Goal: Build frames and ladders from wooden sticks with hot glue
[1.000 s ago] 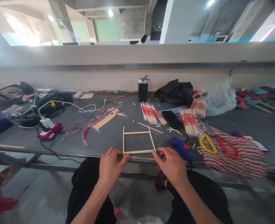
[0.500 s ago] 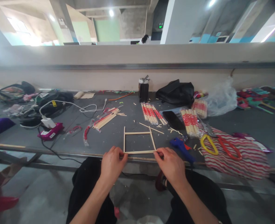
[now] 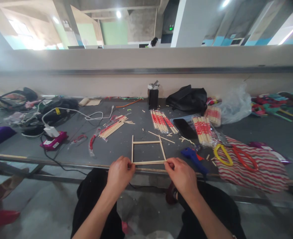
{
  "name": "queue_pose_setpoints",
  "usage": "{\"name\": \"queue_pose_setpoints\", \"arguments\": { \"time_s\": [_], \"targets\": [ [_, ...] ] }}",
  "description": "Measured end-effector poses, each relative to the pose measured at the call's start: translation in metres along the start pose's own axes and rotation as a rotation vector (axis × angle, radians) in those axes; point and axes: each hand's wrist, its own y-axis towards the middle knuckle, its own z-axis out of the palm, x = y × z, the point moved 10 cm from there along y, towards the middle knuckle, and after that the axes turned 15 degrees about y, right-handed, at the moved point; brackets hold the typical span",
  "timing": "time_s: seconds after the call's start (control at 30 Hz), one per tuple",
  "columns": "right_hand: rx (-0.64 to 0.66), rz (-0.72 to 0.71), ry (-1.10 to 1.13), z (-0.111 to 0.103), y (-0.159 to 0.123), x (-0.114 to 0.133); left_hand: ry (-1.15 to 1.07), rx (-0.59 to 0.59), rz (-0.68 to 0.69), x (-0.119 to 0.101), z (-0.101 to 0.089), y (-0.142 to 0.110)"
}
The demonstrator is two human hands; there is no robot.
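A frame of pale wooden sticks [image 3: 148,162] lies flat at the table's front edge, its two side sticks jutting past the far crossbar. My left hand [image 3: 120,172] pinches the near left corner between thumb and fingers. At the near right corner, my right hand [image 3: 181,172] grips the frame the same way. Beyond the frame a loose thin stick [image 3: 161,136] lies slantwise, close to the far right tip. Just right of my right hand rests a blue glue gun [image 3: 195,159].
Packs of chopsticks [image 3: 158,121] and a black phone [image 3: 185,128] lie behind the frame. Scissors with yellow and red handles [image 3: 223,155] rest on a striped cloth [image 3: 256,179] at right. A purple power strip [image 3: 53,141] with a white cable sits at left.
Both hands have closed more tightly at the near corners, the thumbs drawing in against the fingers. The frame stays in place on the table.
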Motion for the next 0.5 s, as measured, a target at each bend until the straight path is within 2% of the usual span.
{"name": "queue_pose_setpoints", "arguments": {
  "time_s": [0.5],
  "targets": [
    [-0.008,-0.025,-0.051,-0.0003,0.0009,0.0033,0.021,0.06,0.0,0.0001,0.0014,0.0032]
  ]
}}
